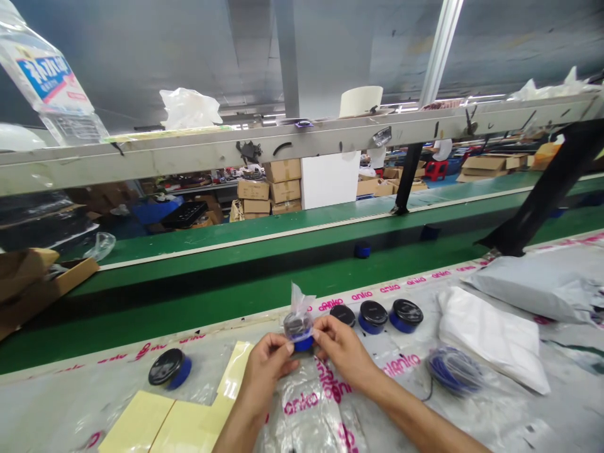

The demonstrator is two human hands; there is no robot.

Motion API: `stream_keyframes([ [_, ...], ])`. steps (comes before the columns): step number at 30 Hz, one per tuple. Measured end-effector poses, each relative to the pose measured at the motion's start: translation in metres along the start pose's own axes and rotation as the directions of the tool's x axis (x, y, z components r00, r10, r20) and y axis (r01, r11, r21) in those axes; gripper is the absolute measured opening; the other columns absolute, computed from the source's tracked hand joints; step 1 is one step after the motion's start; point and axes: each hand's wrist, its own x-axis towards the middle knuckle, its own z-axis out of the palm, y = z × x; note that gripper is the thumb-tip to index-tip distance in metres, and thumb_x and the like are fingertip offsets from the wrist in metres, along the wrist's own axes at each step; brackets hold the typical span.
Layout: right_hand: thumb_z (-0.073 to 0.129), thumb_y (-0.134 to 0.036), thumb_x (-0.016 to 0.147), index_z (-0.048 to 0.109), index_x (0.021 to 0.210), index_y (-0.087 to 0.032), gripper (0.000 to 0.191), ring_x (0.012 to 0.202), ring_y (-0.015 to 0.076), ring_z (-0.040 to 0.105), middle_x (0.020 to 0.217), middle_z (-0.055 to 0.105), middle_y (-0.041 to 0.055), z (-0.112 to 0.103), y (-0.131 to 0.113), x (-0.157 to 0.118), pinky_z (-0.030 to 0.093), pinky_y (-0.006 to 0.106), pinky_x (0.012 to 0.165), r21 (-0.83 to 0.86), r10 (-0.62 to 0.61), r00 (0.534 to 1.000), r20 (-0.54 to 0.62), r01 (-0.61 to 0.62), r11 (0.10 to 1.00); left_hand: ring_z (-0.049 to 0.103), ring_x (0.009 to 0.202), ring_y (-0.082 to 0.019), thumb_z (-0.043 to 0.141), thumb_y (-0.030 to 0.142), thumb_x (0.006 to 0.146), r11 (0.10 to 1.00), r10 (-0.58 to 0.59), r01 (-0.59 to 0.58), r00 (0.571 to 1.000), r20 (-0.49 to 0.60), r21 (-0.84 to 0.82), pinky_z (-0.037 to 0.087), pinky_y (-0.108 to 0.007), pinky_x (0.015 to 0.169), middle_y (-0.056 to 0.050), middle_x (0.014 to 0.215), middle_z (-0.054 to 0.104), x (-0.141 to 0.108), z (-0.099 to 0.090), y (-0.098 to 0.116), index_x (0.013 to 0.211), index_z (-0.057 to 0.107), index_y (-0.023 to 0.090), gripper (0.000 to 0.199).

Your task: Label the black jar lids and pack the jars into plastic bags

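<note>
A round blue container [303, 344] with a dark top sits partly inside a clear plastic bag [299, 305], whose closed end sticks up above it. My left hand [270, 362] pinches the bag's near edge on the left of the container. On the other side my right hand [340, 349] has thumb and finger closed on the bag's edge. Just right of it stand three similar containers with glossy black lids, the closest being a black-lidded container [372, 316]. Another black-lidded container [170, 368] rests to the left, beside yellow paper sheets [163, 425].
Plastic sheeting printed in pink covers the worktable [226, 336]. White bags [493, 333], a grey bag [533, 286] and a bundled blue coil [455, 370] lie right. Beyond runs a green conveyor [264, 277] carrying blue containers. A metal shelf [189, 148] with a bottle [51, 82] crosses above.
</note>
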Motion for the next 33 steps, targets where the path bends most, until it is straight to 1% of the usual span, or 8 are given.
stream_keyframes([
  [3, 0.066, -0.055, 0.085, 0.059, 0.086, -0.019, 0.036, 0.069, 0.0165, 0.060, 0.079, 0.061, 0.0004, 0.000, -0.007, -0.001, 0.052, 0.029, 0.063, 0.157, 0.054, 0.999, -0.008, -0.052, 0.986, 0.064, 0.084, -0.016, 0.085, 0.042, 0.067, 0.988, -0.047, 0.044, 0.999, -0.019, -0.149, 0.060, -0.029, 0.076, -0.002, 0.086, 0.066, -0.004, -0.002, 0.006, 0.081, 0.064, 0.016, 0.036],
  [10, 0.068, -0.052, 0.085, 0.059, 0.084, -0.019, 0.034, 0.065, 0.0140, 0.058, 0.077, 0.063, 0.0002, 0.003, -0.009, -0.005, 0.050, 0.027, 0.062, 0.173, 0.064, 0.998, 0.006, -0.064, 0.983, 0.067, 0.088, -0.015, 0.089, 0.033, 0.066, 0.945, -0.087, 0.062, 0.994, -0.066, -0.322, 0.060, -0.021, 0.068, -0.007, 0.111, 0.069, -0.011, 0.009, 0.005, 0.078, 0.067, 0.013, 0.031],
  [13, 0.068, -0.051, 0.084, 0.060, 0.084, -0.019, 0.033, 0.065, 0.0144, 0.058, 0.076, 0.061, -0.0006, 0.004, -0.009, -0.005, 0.050, 0.028, 0.062, 0.192, 0.070, 0.998, 0.004, -0.069, 0.979, 0.068, 0.082, -0.014, 0.088, 0.029, 0.069, 0.922, -0.107, 0.084, 0.994, -0.039, -0.378, 0.060, -0.020, 0.063, -0.006, 0.099, 0.072, -0.014, 0.012, 0.004, 0.082, 0.067, 0.014, 0.029],
  [18, 0.063, -0.044, 0.090, 0.058, 0.085, -0.021, 0.025, 0.077, 0.0171, 0.060, 0.096, 0.062, 0.0031, 0.003, -0.012, -0.009, 0.053, 0.030, 0.068, 0.173, 0.013, 0.997, 0.071, -0.025, 0.985, 0.072, 0.077, -0.016, 0.081, 0.017, 0.076, 0.878, -0.153, 0.127, 0.988, -0.020, -0.462, 0.060, -0.020, 0.060, -0.008, 0.087, 0.074, -0.016, 0.009, 0.003, 0.084, 0.065, 0.013, 0.018],
  [22, 0.053, -0.029, 0.097, 0.056, 0.091, -0.021, 0.011, 0.080, 0.0168, 0.059, 0.094, 0.063, 0.0026, -0.005, -0.016, -0.015, 0.051, 0.030, 0.073, -0.109, -0.140, 0.982, 0.129, 0.154, 0.982, 0.075, 0.077, -0.017, 0.067, 0.007, 0.085, 0.837, -0.242, 0.186, 0.969, -0.044, -0.514, 0.060, -0.018, 0.061, -0.010, 0.090, 0.075, -0.014, 0.006, 0.001, 0.090, 0.063, 0.011, 0.007],
  [26, 0.043, -0.016, 0.099, 0.053, 0.098, -0.022, 0.011, 0.096, 0.0205, 0.060, 0.107, 0.064, 0.0071, -0.010, -0.022, -0.019, 0.049, 0.035, 0.084, -0.473, -0.371, 0.904, 0.214, 0.428, 0.770, 0.076, 0.081, -0.015, 0.061, 0.008, 0.090, 0.827, -0.297, 0.220, 0.952, -0.070, -0.518, 0.060, -0.017, 0.064, -0.010, 0.090, 0.076, -0.017, 0.010, -0.002, 0.093, 0.060, 0.012, 0.005],
  [30, 0.038, -0.015, 0.101, 0.051, 0.099, -0.022, 0.015, 0.083, 0.0197, 0.062, 0.095, 0.064, 0.0054, -0.006, -0.021, -0.018, 0.048, 0.033, 0.074, -0.648, -0.418, 0.896, 0.152, 0.410, 0.642, 0.076, 0.085, -0.022, 0.069, 0.024, 0.088, 0.873, -0.298, 0.269, 0.955, -0.009, -0.407, 0.059, -0.024, 0.059, -0.015, 0.098, 0.076, -0.028, 0.023, -0.006, 0.102, 0.060, 0.013, 0.020],
  [33, 0.037, -0.015, 0.102, 0.051, 0.096, -0.022, 0.017, 0.074, 0.0193, 0.061, 0.085, 0.062, 0.0034, -0.004, -0.018, -0.015, 0.046, 0.031, 0.067, -0.737, -0.455, 0.886, 0.084, 0.363, 0.570, 0.075, 0.074, -0.022, 0.073, 0.039, 0.084, 0.939, -0.238, 0.225, 0.971, -0.020, -0.262, 0.056, -0.025, 0.055, -0.015, 0.096, 0.077, -0.033, 0.030, -0.008, 0.099, 0.057, 0.015, 0.032],
])
